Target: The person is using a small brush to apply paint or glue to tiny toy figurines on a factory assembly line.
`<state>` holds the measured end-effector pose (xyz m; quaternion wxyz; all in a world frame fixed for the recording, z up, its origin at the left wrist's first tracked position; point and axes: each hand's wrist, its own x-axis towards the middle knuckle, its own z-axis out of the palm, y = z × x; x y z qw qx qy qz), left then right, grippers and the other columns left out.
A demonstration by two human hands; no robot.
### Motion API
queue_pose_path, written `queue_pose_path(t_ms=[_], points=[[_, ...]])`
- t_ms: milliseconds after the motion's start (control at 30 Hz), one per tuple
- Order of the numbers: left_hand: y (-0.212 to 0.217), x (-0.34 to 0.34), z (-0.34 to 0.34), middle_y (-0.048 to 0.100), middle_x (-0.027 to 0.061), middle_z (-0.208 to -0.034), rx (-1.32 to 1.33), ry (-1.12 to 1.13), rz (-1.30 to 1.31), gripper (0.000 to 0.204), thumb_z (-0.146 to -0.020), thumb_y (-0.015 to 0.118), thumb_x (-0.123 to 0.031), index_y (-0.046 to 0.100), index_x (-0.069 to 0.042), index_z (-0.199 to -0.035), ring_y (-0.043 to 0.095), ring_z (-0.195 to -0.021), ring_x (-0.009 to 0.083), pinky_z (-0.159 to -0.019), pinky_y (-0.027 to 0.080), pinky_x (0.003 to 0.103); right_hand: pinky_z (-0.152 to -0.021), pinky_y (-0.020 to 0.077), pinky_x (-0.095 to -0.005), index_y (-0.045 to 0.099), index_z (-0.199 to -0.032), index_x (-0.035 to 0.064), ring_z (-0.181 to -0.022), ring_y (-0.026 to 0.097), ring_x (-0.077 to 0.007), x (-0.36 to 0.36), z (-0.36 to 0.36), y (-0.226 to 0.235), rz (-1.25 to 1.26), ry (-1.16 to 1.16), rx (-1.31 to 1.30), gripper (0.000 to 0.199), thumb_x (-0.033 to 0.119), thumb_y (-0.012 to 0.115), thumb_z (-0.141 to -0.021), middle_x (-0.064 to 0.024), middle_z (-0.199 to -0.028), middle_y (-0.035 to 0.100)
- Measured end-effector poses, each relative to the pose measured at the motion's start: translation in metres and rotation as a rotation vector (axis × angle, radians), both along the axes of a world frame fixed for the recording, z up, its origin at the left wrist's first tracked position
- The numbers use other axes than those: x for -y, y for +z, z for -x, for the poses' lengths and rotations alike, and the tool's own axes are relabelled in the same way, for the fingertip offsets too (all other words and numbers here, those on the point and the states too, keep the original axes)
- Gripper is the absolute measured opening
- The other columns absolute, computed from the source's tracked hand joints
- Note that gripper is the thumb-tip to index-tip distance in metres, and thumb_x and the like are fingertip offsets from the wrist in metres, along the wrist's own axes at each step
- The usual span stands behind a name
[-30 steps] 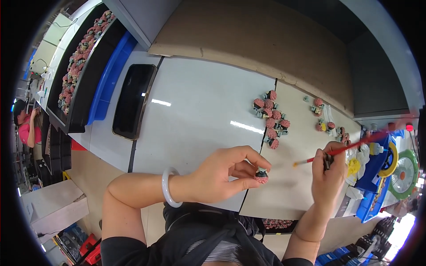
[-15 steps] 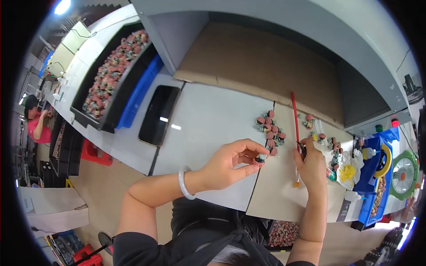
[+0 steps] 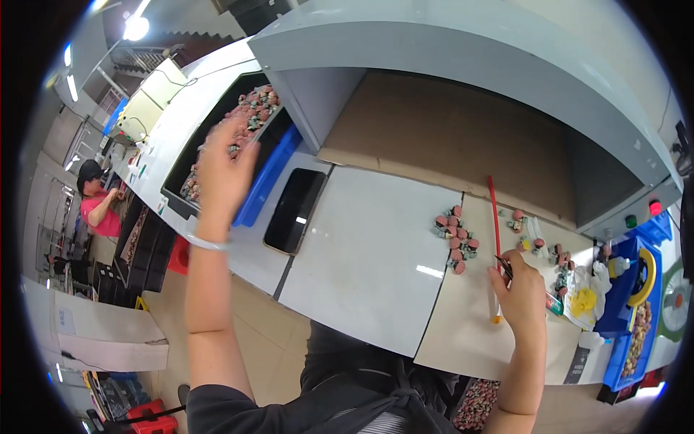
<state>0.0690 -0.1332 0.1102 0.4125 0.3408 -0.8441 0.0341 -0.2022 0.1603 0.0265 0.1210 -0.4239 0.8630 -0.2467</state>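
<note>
My left hand (image 3: pixel 225 173), smeared by motion, is over the black bin (image 3: pixel 171 199) heaped with small pink and grey-green pieces (image 3: pixel 256 108); whether it holds one cannot be made out. On the right, the fingers of my right hand (image 3: pixel 524 291) are closed around a slim dark tool that looks like tweezers (image 3: pixel 504 267). Beside that hand lies a long thin red rod (image 3: pixel 494 206), its pale near end tipped orange like a paintbrush. Left of the rod is a cluster of the small pink pieces (image 3: pixel 456 235) on the table.
A black phone (image 3: pixel 295 211) lies beside a blue tray (image 3: pixel 264 177). A grey shelf unit (image 3: pixel 463 43) arches over the table's back. At right are yellow material on white wrapping (image 3: pixel 583 301), a blue bin (image 3: pixel 620 362) and a green fan (image 3: pixel 676 304). Another person (image 3: pixel 100 206) works far left.
My left hand has swung from the table's middle to the black bin; the small piece it pinched is no longer visible. My right hand stays by the red rod. The whole view has shifted.
</note>
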Motion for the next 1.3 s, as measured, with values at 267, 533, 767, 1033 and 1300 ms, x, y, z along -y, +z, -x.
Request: queue_pose_path(t_ms=[267, 533, 767, 1033, 1300], points=[[-0.125, -0.086, 0.145, 0.057, 0.0094, -0.096, 0.314, -0.746, -0.458, 0.034, -0.067, 0.060, 0.001, 0.055, -0.006, -0.100, 0.053, -0.092, 0.0301, -0.082, 0.043, 0.039, -0.059, 0.0447, -0.0367, 0.054, -0.089, 0.0004, -0.064, 0.059, -0.0313, 0.004, 0.001, -0.007, 0.038, 0.061, 0.022, 0.022, 0.014, 0.062, -0.074, -0.0166, -0.071, 0.061], [-0.116, -0.109, 0.115, 0.053, 0.0074, -0.092, 0.114, -0.746, -0.875, 0.030, -0.067, 0.063, 0.001, 0.051, -0.006, -0.093, 0.057, -0.084, 0.0202, -0.075, 0.048, 0.031, -0.050, 0.0394, -0.0323, 0.052, -0.086, -0.0004, -0.051, 0.050, -0.0231, -0.001, -0.020, -0.001, 0.133, 0.116, 0.065, 0.018, 0.008, 0.062, -0.073, -0.0126, -0.061, 0.054], [-0.107, -0.158, 0.097, 0.050, 0.0077, -0.104, -0.198, -1.062, -1.490, 0.037, -0.071, 0.059, 0.012, 0.051, -0.002, -0.104, 0.056, -0.095, 0.0172, -0.085, 0.048, 0.029, -0.052, 0.0378, -0.0233, 0.051, -0.088, 0.0016, -0.056, 0.047, -0.0116, -0.002, -0.049, 0.002, 0.300, 0.208, 0.361, 0.017, -0.002, 0.059, -0.073, -0.0057, -0.066, 0.053], [-0.106, -0.152, 0.084, 0.052, 0.0111, -0.112, -0.358, -1.074, -1.696, 0.041, -0.071, 0.061, 0.013, 0.051, -0.001, -0.109, 0.055, -0.103, 0.0193, -0.089, 0.046, 0.031, -0.053, 0.0369, -0.0202, 0.048, -0.090, 0.0006, -0.058, 0.047, -0.0089, 0.007, -0.051, -0.002, 0.447, 0.359, 0.651, 0.015, 0.011, 0.055, -0.083, -0.0053, -0.072, 0.054], [-0.103, -0.154, 0.081, 0.052, 0.0152, -0.113, -0.430, -1.135, -1.650, 0.041, -0.070, 0.063, 0.012, 0.051, -0.001, -0.107, 0.056, -0.100, 0.0203, -0.088, 0.047, 0.032, -0.044, 0.0230, -0.0218, 0.042, -0.076, 0.0032, -0.047, 0.032, -0.0063, -0.007, -0.026, -0.007, 0.355, 0.260, 0.424, 0.047, 0.050, 0.045, -0.086, 0.0017, -0.050, 0.035]])
